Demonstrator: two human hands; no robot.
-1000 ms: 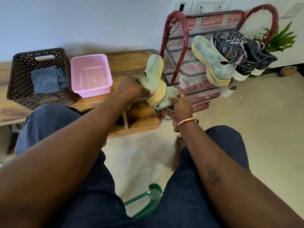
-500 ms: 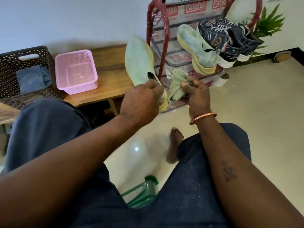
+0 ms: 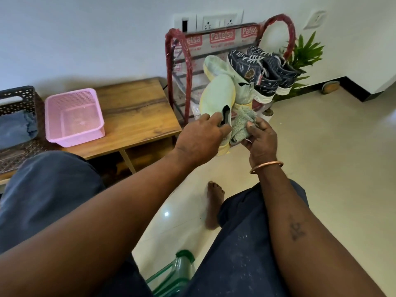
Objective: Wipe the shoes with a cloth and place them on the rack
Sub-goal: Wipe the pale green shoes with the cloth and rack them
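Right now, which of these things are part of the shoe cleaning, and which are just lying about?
Job: green shoe in left hand, cloth in right hand, rack.
Lying about: pink basket, dark basket, wooden bench, plant.

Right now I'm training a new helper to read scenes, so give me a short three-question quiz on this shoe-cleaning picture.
1. True or false: the left hand grips the green shoe at its heel end.
2. The right hand holds: A a brush, B a cloth, C a sponge?
3. How many shoes sit on the rack?
Key: 1 true; 2 B; 3 three.
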